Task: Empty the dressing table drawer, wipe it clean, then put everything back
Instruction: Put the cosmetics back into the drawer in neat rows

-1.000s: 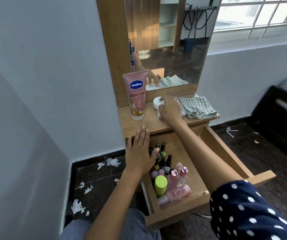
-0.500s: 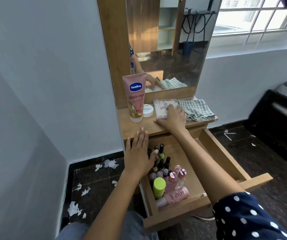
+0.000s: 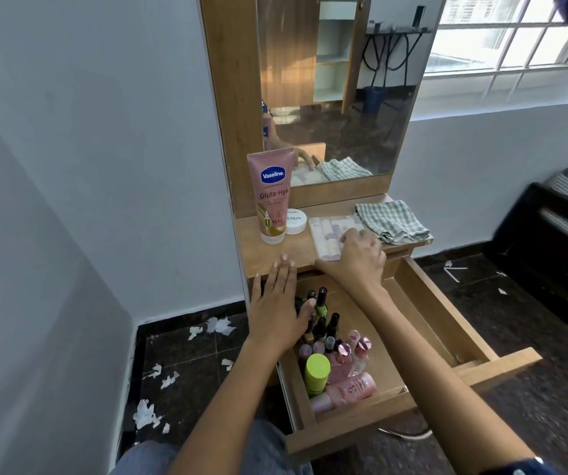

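Both hands are out in front of me: my left hand (image 3: 277,310) lies flat with straight fingers over the left rim of the open drawer (image 3: 447,323), fingertips reaching the counter (image 3: 265,255) edge and thumb beside the dark bottles, gripping nothing; my right hand (image 3: 361,255) rests on the near end of a flat white pack (image 3: 327,234) on the counter, fingers bent over it, though I cannot tell whether they actually grip it. Working down by size, I see the mirror (image 3: 337,97) rising behind the counter and the drawer pulled well out beneath it. On the counter's right end lies a crumpled checked cloth (image 3: 392,221), just beside the pack. At the left end a pink tube (image 3: 272,197) stands upright on its cap, with a round white tub (image 3: 295,221) just beside it on the right, between tube and pack. Inside the drawer, everything is crowded in the left part: a pink bottle (image 3: 347,389) lies on its side against the front wall, a green-capped bottle (image 3: 316,371) stands just behind it, two small pink-capped bottles (image 3: 354,349) stand beside that, and dark nail polish bottles (image 3: 323,317) stand in a cluster farther back, near my left thumb. White paper scraps (image 3: 214,327) are scattered on the dark floor to the left.
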### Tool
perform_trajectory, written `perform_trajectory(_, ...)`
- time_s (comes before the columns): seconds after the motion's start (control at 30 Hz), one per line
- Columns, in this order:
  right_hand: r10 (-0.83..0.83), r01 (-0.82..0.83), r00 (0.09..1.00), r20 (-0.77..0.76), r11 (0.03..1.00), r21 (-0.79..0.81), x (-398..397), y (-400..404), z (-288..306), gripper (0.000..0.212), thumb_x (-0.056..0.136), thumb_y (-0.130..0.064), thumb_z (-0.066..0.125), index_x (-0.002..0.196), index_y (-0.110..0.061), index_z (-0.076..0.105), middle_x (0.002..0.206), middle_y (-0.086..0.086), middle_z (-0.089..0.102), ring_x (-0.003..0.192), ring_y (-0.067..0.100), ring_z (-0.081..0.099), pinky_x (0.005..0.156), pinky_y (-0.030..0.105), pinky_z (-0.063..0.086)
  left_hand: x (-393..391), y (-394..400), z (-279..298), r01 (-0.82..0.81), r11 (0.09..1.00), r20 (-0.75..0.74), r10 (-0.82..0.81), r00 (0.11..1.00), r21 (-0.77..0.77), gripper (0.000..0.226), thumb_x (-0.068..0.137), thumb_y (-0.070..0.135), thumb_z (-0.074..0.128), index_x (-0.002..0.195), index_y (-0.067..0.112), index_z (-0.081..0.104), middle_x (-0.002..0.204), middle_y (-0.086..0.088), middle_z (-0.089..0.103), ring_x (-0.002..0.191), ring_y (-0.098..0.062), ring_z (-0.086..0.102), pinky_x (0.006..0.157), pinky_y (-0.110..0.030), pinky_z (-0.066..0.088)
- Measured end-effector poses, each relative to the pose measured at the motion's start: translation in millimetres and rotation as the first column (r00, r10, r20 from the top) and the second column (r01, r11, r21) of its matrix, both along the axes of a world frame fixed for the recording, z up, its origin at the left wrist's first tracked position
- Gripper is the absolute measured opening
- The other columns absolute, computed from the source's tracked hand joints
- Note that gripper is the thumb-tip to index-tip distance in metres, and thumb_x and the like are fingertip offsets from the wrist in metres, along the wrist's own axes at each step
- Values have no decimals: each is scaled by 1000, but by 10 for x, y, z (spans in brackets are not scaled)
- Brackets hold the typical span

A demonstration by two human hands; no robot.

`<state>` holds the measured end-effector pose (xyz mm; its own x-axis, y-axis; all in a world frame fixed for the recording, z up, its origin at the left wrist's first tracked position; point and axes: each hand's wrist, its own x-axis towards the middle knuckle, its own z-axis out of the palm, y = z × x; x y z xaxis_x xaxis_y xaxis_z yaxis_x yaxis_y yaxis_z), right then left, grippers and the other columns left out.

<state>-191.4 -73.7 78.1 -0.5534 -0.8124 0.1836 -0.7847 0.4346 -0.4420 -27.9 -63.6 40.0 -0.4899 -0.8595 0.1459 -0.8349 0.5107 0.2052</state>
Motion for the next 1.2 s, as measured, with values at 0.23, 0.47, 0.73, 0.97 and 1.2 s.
perform_trajectory(0.23,-51,43,995,90,995,86,37,44,64,98,64,-67,73,133,-9,35,152,27,17,135,45,25,107,54,27,-7,-3,31,-3,1000,23,2,1000,10,72,98,54,22,151,17,-10,157,0,-21,144,-14,-16,113,-38,-15)
perform_trajectory(0.47,-3,4,999,45,1000,-27,39,423,98,82,65,-61,73,126,-14,46,138,16,38,120,39,41,98,46,33,-10,-16,42,11,1000,45,-12,999,18,72,98,53,22,151,17,-11,156,0,-22,144,-15,-17,113,-38,-15)
perform_trajectory(0.73,55,-72,982,181,994,84,-379,1328,232,68,63,-67,71,117,-28,57,131,4,43,121,30,44,100,45,40,-17,-19,16,2,1000,51,-3,999,19,72,98,53,21,150,17,-12,156,0,-23,144,-14,-17,111,-37,-17)
perform_trajectory(0.97,-26,-26,984,175,957,290,-625,1248,-159,69,63,-67,70,116,-25,56,130,9,46,122,33,45,103,47,39,-22,-26,22,0,1000,56,-2,998,25,72,98,54,21,150,17,-13,156,0,-24,144,-15,-17,111,-38,-17)
perform_trajectory(1.2,-21,6,999,36,929,370,-598,957,-462,81,70,-64,68,127,-12,44,129,15,40,121,39,43,98,48,40,-11,-33,6,7,1000,57,-8,998,16,72,98,54,22,150,17,-12,156,0,-23,144,-15,-18,112,-39,-16)
